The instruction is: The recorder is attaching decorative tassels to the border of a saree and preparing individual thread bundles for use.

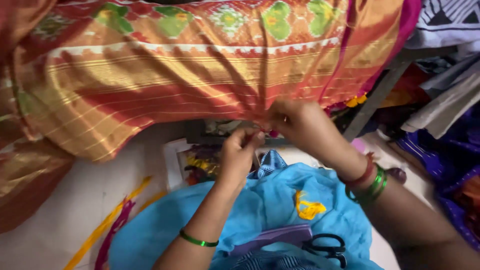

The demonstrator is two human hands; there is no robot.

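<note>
left hand (239,150) and right hand (295,122) pinching woven silk cloth (165,85) hem, shiny, striped, draped in folds

The scene is lit softly and evenly, with moderate brightness and no hard glare. A faint sheen is caught by the gold stripes of the draped cloth (150,75), and dark folds are cast where it is gathered. The pale floor (60,200) is lit brightest. The right edge is left dim, and shadow is gathered under the cloth. The whole frame is softened by slight blur; the hands and the scissors (327,247) are rendered without crisp edges.
</note>
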